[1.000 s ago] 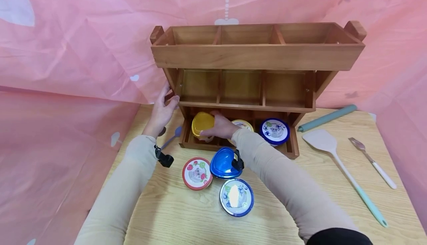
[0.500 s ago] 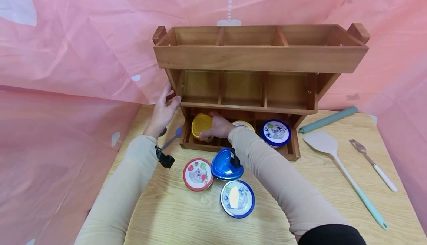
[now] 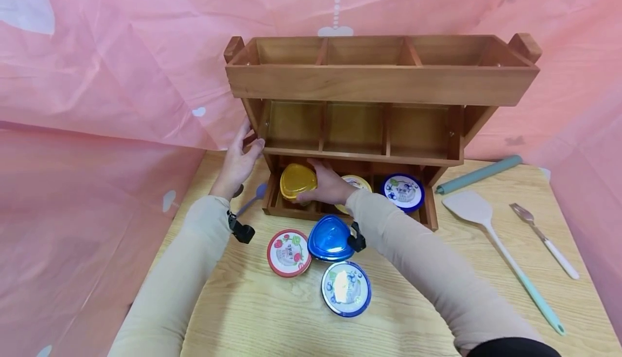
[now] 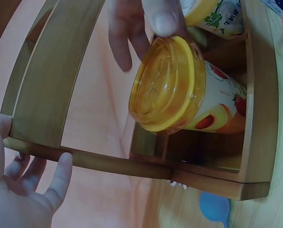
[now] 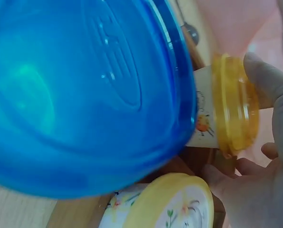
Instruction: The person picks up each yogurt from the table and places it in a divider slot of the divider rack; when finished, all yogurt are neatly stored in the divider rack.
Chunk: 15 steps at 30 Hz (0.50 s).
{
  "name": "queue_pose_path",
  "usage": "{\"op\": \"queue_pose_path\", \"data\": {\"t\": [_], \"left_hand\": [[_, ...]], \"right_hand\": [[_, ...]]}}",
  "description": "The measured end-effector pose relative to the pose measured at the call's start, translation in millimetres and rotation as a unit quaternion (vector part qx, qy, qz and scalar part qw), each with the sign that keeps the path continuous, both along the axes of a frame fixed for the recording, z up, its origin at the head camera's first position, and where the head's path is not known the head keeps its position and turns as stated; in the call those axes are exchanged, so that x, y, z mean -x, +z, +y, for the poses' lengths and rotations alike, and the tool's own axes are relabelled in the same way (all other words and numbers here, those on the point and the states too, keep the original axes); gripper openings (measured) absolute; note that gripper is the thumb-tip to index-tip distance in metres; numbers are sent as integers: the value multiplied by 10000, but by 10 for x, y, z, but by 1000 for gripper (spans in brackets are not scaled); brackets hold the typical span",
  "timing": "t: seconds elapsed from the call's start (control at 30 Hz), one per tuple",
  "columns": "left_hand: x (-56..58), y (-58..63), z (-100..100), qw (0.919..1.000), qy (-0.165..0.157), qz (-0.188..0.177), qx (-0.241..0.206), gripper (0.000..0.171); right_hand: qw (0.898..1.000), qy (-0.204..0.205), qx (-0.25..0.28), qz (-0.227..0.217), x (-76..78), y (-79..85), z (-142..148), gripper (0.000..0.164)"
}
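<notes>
My left hand (image 3: 238,161) grips the left side of a three-tier wooden rack (image 3: 379,84); in the left wrist view its fingers (image 4: 61,178) meet the side rail. A cup with a domed yellow lid (image 3: 296,180) sits in the bottom tier's left compartment, its printed wall showing in the left wrist view. Beside it, my right hand (image 3: 331,184) has thumb and fingers spread near the lid's right side, fingers apart from it. Whether the thumb touches the rim I cannot tell. A flat yellow-lidded cup (image 3: 357,182) stands in the middle compartment, partly hidden by my right wrist.
A blue-rimmed cup (image 3: 403,191) occupies the bottom right compartment. In front lie a red-rimmed cup (image 3: 289,253), a domed blue-lidded cup (image 3: 330,239) and another blue-rimmed cup (image 3: 346,289). A blue spoon (image 3: 254,197) lies left; a rolled teal mat (image 3: 478,174), spatula (image 3: 502,254) and fork (image 3: 544,240) lie right.
My right hand has loosened from the yellow domed lid and shifted slightly right, uncovering more of the lid. The cup stays in the left compartment. My left hand keeps its place on the rack.
</notes>
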<state>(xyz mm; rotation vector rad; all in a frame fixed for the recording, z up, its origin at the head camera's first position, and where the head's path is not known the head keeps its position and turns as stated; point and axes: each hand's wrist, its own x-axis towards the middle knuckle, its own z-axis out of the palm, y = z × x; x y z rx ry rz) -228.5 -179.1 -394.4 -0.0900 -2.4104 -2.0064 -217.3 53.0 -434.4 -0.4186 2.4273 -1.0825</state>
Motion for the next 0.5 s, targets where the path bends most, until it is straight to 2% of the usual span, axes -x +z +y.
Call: {"op": "queue_pose_path", "data": {"t": [0.13,0.23,0.4,0.5], "left_hand": [[5,-17,4,10000,20,1,-15,69],[-19,27,14,10000,-5,-12,-79,69],[-112,178,62,9999,-58,-54,-87,69],[-140,227,89,9999,-66,-76,-69,68]], "right_hand": [[9999,19,55,106,-104,75,185,97],[9994,-29,335,25,-209,129,328,92],[9945,-96,1042,-84,-433,248,567,87],[9880,-190,1532,-87,-559,330,686,84]]}}
